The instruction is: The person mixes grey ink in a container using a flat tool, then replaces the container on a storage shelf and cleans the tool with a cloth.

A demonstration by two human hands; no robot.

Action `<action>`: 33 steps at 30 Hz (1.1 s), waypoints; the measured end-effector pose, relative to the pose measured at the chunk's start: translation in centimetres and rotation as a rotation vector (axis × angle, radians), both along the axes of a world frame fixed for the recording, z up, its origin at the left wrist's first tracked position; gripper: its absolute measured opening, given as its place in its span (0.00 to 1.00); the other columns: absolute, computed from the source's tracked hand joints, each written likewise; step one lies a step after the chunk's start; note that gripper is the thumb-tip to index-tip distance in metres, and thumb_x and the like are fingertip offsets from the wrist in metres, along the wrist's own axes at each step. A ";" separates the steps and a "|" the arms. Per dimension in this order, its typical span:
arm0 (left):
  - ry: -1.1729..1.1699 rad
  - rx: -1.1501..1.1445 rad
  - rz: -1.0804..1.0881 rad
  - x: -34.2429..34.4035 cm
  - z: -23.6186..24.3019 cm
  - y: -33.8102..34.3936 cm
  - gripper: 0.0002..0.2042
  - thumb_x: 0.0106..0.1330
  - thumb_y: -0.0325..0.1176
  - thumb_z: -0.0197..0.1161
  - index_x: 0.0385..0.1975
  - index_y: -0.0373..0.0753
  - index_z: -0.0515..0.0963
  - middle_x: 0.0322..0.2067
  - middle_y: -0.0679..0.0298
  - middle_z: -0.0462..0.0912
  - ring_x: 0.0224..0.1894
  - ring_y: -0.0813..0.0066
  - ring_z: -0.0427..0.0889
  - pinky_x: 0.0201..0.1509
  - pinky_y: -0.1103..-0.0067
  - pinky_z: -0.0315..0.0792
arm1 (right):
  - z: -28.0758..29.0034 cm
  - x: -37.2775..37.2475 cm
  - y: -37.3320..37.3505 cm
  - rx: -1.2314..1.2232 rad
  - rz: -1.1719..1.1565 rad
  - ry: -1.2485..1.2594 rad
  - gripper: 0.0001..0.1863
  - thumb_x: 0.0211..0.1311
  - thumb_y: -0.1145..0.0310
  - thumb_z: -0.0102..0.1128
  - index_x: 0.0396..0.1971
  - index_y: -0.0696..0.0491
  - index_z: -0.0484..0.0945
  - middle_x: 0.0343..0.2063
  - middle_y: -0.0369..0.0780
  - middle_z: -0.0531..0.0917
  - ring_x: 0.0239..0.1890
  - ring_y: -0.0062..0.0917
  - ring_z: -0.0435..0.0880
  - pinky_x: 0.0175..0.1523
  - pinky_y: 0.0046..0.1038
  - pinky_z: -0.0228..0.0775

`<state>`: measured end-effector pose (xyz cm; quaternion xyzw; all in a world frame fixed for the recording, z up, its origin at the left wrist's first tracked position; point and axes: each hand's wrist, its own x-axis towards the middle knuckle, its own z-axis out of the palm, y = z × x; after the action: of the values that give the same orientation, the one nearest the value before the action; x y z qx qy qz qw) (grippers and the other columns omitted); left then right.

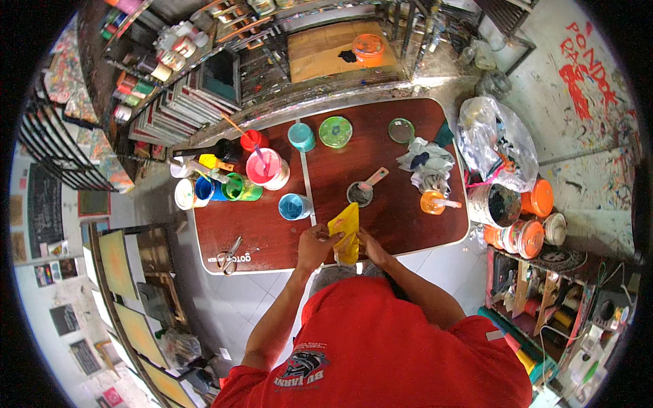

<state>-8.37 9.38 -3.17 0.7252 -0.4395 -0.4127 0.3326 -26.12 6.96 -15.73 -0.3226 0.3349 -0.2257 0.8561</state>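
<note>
Just above the near edge of the table, a flat yellow packet stands upright between my hands. My left hand grips its left side, fingers closed on it. On the other side my right hand holds the right edge, its fingers partly hidden behind. What the packet contains cannot be made out. Right beyond its top sits a small tub of dark grey paste, with a pale-handled spatula lying across it. A tub of blue paint stands to the left of the packet.
The dark red table carries several paint tubs at left, including a pink one. Scissors lie near its front left edge. Crumpled white cloth and an orange cup are at right, beside a plastic-lined bucket.
</note>
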 end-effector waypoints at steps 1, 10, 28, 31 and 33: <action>0.004 0.011 0.010 -0.3 0.3 -0.4 0.16 0.53 0.38 0.72 0.19 0.33 0.74 0.16 0.64 0.74 0.20 0.81 0.68 0.24 0.78 0.65 | -1.0 0.0 0.0 -0.014 0.038 -0.006 0.26 0.74 0.52 0.30 0.62 0.54 0.59 0.55 0.40 0.71 0.57 0.26 0.70 0.63 0.31 0.60; 0.023 0.044 0.012 -0.1 -1.8 -2.3 0.16 0.53 0.37 0.72 0.19 0.33 0.73 0.16 0.66 0.74 0.20 0.83 0.69 0.24 0.81 0.65 | -1.2 1.4 -0.3 -0.090 -0.056 0.095 0.26 0.74 0.51 0.30 0.58 0.57 0.63 0.49 0.41 0.75 0.50 0.26 0.74 0.56 0.30 0.66; -0.026 0.143 -0.080 -0.4 -2.6 -5.7 0.16 0.53 0.40 0.73 0.21 0.32 0.77 0.18 0.64 0.80 0.18 0.85 0.74 0.20 0.83 0.67 | -5.8 2.5 1.0 -0.031 -0.143 0.103 0.26 0.74 0.51 0.33 0.55 0.58 0.67 0.43 0.39 0.78 0.44 0.23 0.77 0.51 0.26 0.69; -0.100 0.174 -0.115 -0.4 -2.7 -6.0 0.16 0.53 0.40 0.72 0.22 0.32 0.77 0.17 0.64 0.80 0.18 0.84 0.74 0.20 0.82 0.67 | -6.1 2.5 1.1 -0.016 -0.133 0.118 0.26 0.74 0.51 0.33 0.53 0.58 0.68 0.42 0.39 0.79 0.42 0.23 0.78 0.49 0.26 0.70; -0.130 0.188 -0.131 -0.2 -3.2 -5.9 0.16 0.53 0.40 0.72 0.23 0.32 0.78 0.17 0.64 0.79 0.18 0.83 0.75 0.20 0.81 0.68 | -5.5 2.3 1.2 0.000 -0.139 0.101 0.26 0.74 0.51 0.33 0.52 0.58 0.69 0.41 0.39 0.79 0.41 0.23 0.78 0.49 0.26 0.70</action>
<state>-8.58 3.51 -6.37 0.7482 -0.4658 -0.4249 0.2066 -23.81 8.15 -21.28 -0.3095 0.3992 -0.2679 0.8204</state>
